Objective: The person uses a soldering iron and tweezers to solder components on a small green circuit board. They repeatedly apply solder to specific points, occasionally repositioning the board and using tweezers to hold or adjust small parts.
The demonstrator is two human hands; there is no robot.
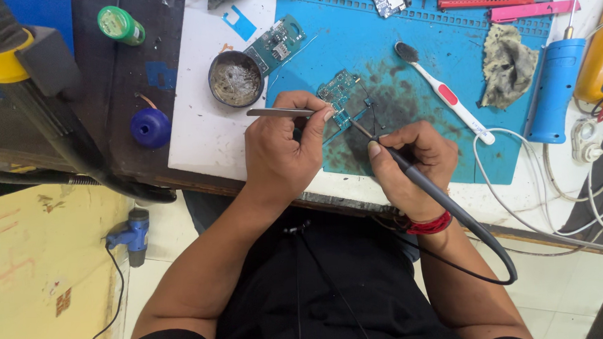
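Blue work mat [447, 82] covers most of the white bench top [198, 126], stained dark at centre where the work sits — likely laid there to spare the surface from heat and flux. Person's left hand [280, 157] is closed in a pinch on metal tweezers [282, 112], the tips lying across to 3 o'clock onto a small green circuit board [337, 93], probably to pin it flat while the other hand works. Right hand [413, 161] is closed pen-style around a dark soldering iron [410, 168], tip angled toward 10 o'clock and meeting the board's lower edge; its cord loops away at 5 o'clock, clear of the mat. Board lies on the stained patch, just beyond both hands at 12 o'clock from the body. Blue handheld tool [555, 90] rests at 3 o'clock on the mat's edge, within right-hand reach. White and red toothbrush [447, 95] lies diagonally at 2 o'clock from the board, bristles dark — looks used for scrubbing. Round tin of wire-wool tip cleaner [235, 79] sits at 10 o'clock, near the left hand. Second circuit board [279, 41] sits just beyond the tin, set aside.
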